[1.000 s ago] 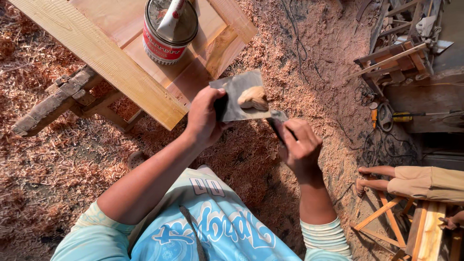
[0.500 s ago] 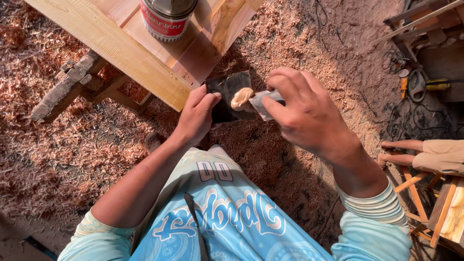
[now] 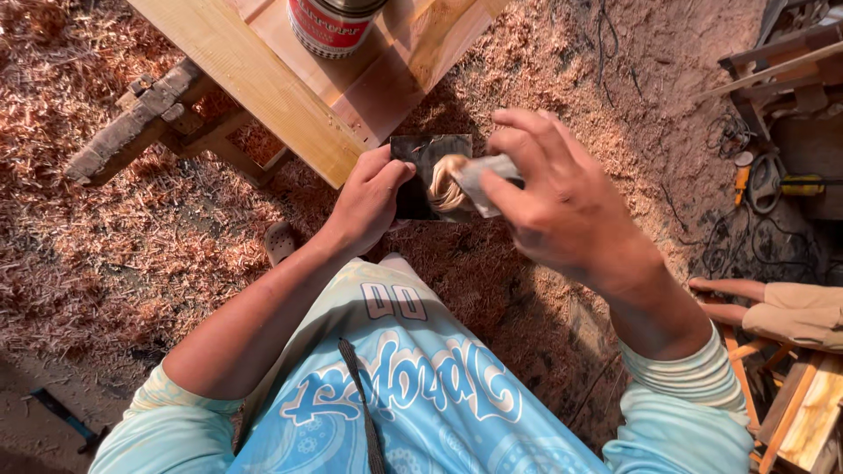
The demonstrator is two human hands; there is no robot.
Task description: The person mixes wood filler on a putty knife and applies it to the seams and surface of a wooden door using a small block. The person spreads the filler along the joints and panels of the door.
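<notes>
Far left, wood shavings [image 3: 105,228] blanket the ground, and a weathered trestle beam [image 3: 132,123] juts out from under the pale wooden panel [image 3: 263,79]; a red-and-white tin [image 3: 332,25] stands on that panel near its lower corner, only partly in frame. Now to you: your left hand [image 3: 369,197] is closed on the edge of a dark flat plate [image 3: 421,171], thumb over the top, fingers wrapped beneath, holding it roughly level just below the panel's corner; on that plate sits a tan dab of putty [image 3: 446,183], soft-looking and heaped near the middle. Your right hand [image 3: 562,202] comes in from the other side, fingers pinched narrow around a small grey scraper blade [image 3: 487,175], its edge touching the putty; the rest of the blade is hidden under your fingers, so its full shape can't be made out. By the look of it you are at the loading or mixing step, working filler on the plate; the next move, as I read it, calls for a steady plate, a shallow blade angle and a clean scoop so the dab stays on the blade. Further right, cables [image 3: 729,237] lie coiled on the ground beside a yellow power tool [image 3: 795,184]; at the edge, another person's bare feet [image 3: 729,298] rest on the shavings.
</notes>
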